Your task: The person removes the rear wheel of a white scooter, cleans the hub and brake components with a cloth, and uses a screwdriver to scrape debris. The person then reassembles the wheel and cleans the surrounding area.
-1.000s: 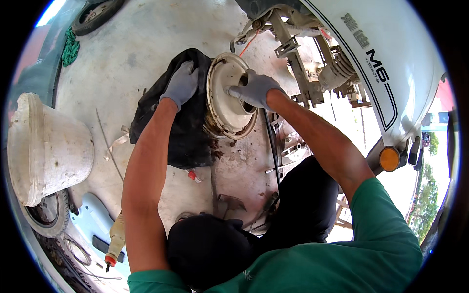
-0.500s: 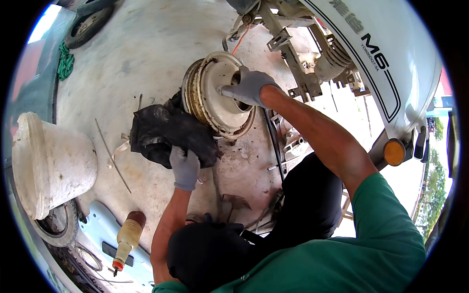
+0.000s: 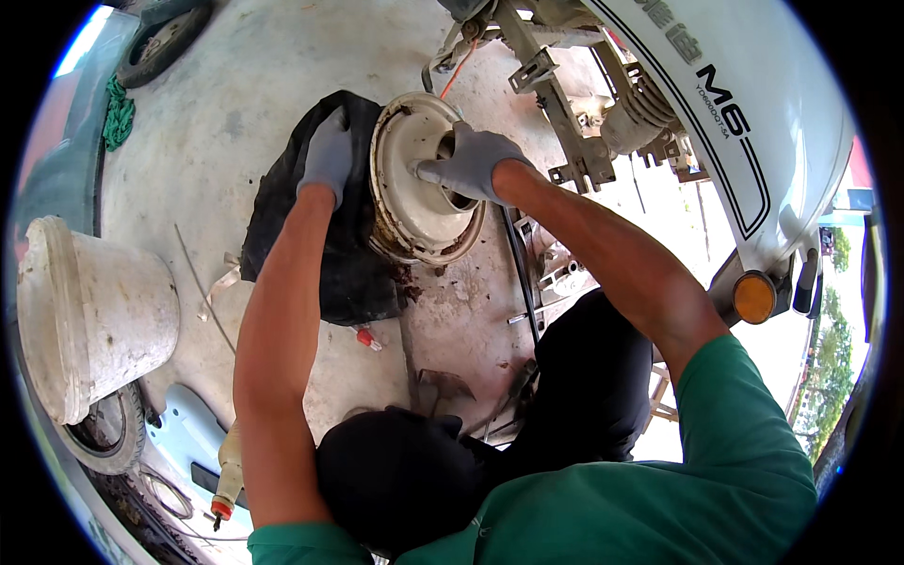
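A cream-coloured, rust-stained metal wheel rim (image 3: 401,193) stands on edge on the concrete floor in front of me. In a grey glove, my right hand (image 3: 477,166) grips the raised hub opening, its thumb on the outer face. My left hand (image 3: 329,158), gloved too, is closed over the upper part of a black, cloth-like sheet (image 3: 301,254) and presses it along the rim's left side. Folds of the sheet hide the rim's back and some of my left fingertips. The sheet's lower end hangs down to the floor.
White vehicle bodywork (image 3: 753,104) and its metal frame (image 3: 565,113) crowd the right. A dirty white bucket (image 3: 122,306) lies tipped at left, near a small tyre (image 3: 113,433) and a yellowish bottle (image 3: 229,471). Below the sheet lies a small red-ended object (image 3: 368,339).
My left hand has moved up and forward from the sheet's lower edge to its top. The sheet is spread higher along the rim's left side. My right hand keeps its grip on the hub.
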Tool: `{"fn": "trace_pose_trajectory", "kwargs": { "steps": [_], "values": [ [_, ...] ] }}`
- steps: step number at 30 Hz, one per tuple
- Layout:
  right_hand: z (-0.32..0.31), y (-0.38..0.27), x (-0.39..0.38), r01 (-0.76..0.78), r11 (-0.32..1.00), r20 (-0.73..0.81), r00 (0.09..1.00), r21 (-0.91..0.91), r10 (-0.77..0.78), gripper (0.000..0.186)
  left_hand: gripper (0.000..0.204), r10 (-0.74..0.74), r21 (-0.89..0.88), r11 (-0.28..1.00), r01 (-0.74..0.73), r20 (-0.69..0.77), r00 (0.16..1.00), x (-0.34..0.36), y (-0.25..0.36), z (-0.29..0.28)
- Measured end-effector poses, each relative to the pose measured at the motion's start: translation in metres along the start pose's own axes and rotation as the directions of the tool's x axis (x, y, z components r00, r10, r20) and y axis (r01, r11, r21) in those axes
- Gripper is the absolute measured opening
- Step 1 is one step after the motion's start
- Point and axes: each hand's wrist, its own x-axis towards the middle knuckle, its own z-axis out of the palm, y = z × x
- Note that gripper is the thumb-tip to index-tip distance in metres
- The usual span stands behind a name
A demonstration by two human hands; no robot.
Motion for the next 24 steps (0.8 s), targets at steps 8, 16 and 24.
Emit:
{"fn": "trace_pose_trajectory", "kwargs": {
  "steps": [8,16,24],
  "values": [
    [0.003,0.006,0.002,0.003,1.0,0.006,1.0,0.019,-0.003,0.106,0.024,0.144,0.093,0.987,-0.133,-0.134,0.98,-0.191,0.018,0.017],
    [-0.002,-0.004,-0.001,0.038,0.999,0.011,0.999,0.001,-0.038,0.101,0.011,-0.203,-0.484,0.867,0.118,-0.127,0.971,-0.22,0.011,0.039],
    [-0.012,-0.006,0.006,-0.046,0.99,0.191,0.981,0.133,0.02,0.088,0.02,-0.202,-0.669,0.715,0.203,0.08,0.976,-0.093,0.023,-0.014]
  ]
}}
